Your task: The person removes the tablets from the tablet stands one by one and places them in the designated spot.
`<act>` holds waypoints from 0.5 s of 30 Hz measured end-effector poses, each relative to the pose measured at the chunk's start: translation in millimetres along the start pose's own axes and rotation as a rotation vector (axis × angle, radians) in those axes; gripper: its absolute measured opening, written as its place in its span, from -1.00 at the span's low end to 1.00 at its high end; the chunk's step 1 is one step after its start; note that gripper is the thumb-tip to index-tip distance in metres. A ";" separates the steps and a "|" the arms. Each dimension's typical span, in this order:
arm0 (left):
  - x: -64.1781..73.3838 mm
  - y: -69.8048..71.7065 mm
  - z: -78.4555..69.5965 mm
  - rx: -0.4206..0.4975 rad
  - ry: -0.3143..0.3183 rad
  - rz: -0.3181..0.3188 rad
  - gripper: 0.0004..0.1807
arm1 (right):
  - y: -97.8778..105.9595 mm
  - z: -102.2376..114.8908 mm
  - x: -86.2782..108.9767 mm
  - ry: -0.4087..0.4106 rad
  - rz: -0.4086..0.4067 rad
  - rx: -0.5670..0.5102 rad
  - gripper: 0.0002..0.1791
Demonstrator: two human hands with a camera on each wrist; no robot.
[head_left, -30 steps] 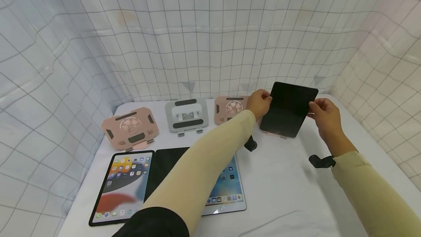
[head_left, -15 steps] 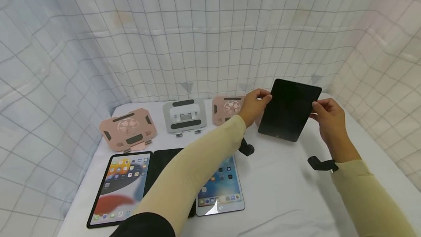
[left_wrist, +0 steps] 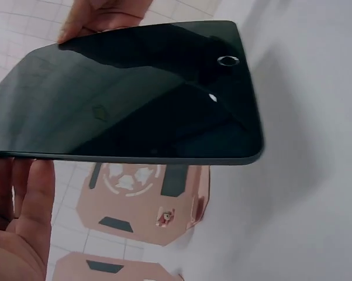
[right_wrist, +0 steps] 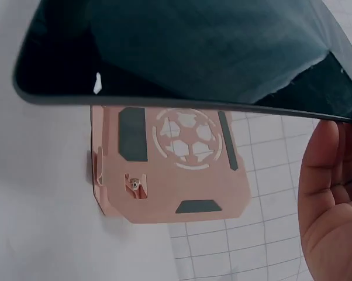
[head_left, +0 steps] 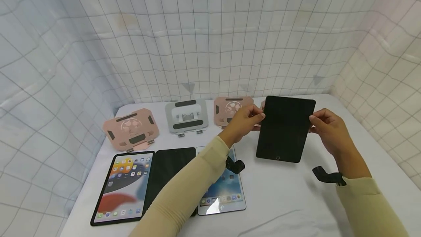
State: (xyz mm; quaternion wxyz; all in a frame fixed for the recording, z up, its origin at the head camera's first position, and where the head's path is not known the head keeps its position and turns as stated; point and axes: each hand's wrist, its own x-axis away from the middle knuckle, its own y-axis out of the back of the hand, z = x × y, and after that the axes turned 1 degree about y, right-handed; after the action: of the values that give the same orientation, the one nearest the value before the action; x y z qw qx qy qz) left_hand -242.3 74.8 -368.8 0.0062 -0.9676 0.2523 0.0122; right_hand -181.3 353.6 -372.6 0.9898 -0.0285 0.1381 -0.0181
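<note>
Both hands hold up a tablet [head_left: 285,129] with a dark screen and a round home button at its lower edge. My left hand [head_left: 243,121] pinches its left side edge, and my right hand [head_left: 329,129] pinches the right one. The left wrist view shows the tablet [left_wrist: 158,99] apart from the white tabletop, its shadow falling on the cloth. Behind it stands a pink tablet stand [right_wrist: 164,175] with a football cutout, mostly hidden by the tablet in the head view.
Along the back stand a pink stand [head_left: 131,129], a grey stand [head_left: 186,116] and another pink stand [head_left: 227,109]. At front left lie a lit tablet [head_left: 123,189], a dark tablet [head_left: 174,160] and a white-framed tablet [head_left: 227,200], partly under the left sleeve [head_left: 187,189].
The tablet has come away from the right-hand pink stand, toward me and slightly left, and is now less tilted sideways. Both hands have moved with it, keeping their grip.
</note>
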 end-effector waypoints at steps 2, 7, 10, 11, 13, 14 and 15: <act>6.9 1.4 1.2 0.018 0.017 0.013 -0.91 | 0.3 0.4 2.8 0.003 0.055 0.000 -0.93; 22.1 6.4 1.8 0.056 0.065 0.035 -0.91 | 0.9 0.7 5.3 0.012 0.196 0.034 -0.93; 31.3 10.5 1.8 0.066 0.099 0.044 -0.92 | 1.0 1.2 5.7 0.012 0.286 0.072 -0.90; 34.8 12.1 2.1 0.070 0.113 0.045 -0.92 | 0.5 1.2 6.1 0.007 0.314 0.085 -0.91; 41.4 15.0 3.1 0.078 0.141 0.046 -0.94 | -0.6 0.8 6.9 -0.010 0.359 0.116 -0.91; 44.3 16.5 4.3 0.087 0.155 0.044 -0.94 | -1.4 0.4 7.5 -0.020 0.377 0.131 -0.91; 47.1 17.8 5.6 0.097 0.170 0.042 -0.95 | -2.6 -0.1 8.0 -0.033 0.391 0.147 -0.91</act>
State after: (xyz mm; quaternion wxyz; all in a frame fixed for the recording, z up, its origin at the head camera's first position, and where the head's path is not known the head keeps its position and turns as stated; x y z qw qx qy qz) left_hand -210.0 36.3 -375.8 0.0314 -0.9581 0.2724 -0.0823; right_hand -173.7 350.6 -374.7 0.9760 0.0708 0.1232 0.1650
